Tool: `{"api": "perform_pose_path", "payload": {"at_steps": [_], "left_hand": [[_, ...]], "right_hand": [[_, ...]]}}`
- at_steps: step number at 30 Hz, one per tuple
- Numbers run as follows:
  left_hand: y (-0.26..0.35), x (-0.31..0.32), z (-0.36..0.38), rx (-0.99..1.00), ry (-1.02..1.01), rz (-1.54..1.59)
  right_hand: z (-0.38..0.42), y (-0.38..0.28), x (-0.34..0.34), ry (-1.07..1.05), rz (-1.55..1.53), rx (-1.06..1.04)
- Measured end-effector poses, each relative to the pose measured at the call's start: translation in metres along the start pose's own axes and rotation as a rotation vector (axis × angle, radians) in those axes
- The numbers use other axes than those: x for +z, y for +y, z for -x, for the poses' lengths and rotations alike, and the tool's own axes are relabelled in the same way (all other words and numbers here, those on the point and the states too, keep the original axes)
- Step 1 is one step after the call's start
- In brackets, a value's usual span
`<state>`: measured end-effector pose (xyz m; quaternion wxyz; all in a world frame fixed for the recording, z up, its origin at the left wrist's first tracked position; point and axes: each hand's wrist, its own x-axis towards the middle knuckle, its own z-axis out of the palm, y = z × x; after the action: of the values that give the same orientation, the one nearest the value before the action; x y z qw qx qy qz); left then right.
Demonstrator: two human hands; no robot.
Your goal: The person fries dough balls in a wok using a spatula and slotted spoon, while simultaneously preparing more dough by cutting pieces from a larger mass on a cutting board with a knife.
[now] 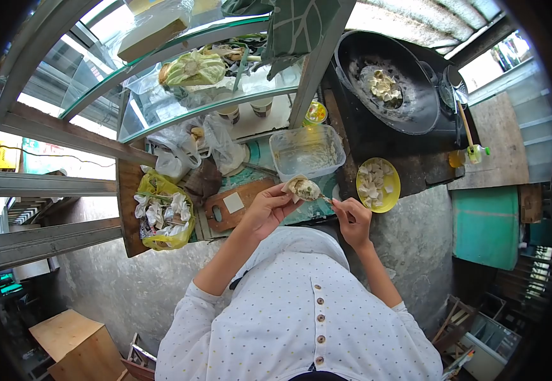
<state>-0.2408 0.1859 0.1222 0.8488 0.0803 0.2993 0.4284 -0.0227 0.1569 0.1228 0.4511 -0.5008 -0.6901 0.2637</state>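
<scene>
My left hand (268, 208) holds a thin pale wrapper (294, 185) with whitish, green-flecked filling (306, 188) on it. In my right hand (354, 223) is the handle of a small spoon (325, 199), its tip at the filling. Just beyond both hands stands a clear plastic tub (308, 150) with whitish remains inside. To the right, a yellow plate (395, 190) carries several folded dumplings (372, 181). A square wrapper (233, 202) lies on a wooden cutting board (250, 192), left of my left hand.
A big dark wok (416, 105) at the back right holds more dumplings (384, 87). A yellow bag (184, 236) of crumpled white scraps sits at the left edge. Behind the counter stands a glass display case (219, 101) with cabbage (193, 68). A bottle (476, 153) lies far right.
</scene>
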Motion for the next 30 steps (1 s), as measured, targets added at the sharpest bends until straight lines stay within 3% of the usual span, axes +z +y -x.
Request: {"api": "perform_pose_path", "payload": {"at_steps": [30], "left_hand": [[-0.013, 0.004, -0.001, 0.018, 0.005, 0.166]], "right_hand": [[-0.001, -0.012, -0.018, 0.074, 0.083, 0.010]]}}
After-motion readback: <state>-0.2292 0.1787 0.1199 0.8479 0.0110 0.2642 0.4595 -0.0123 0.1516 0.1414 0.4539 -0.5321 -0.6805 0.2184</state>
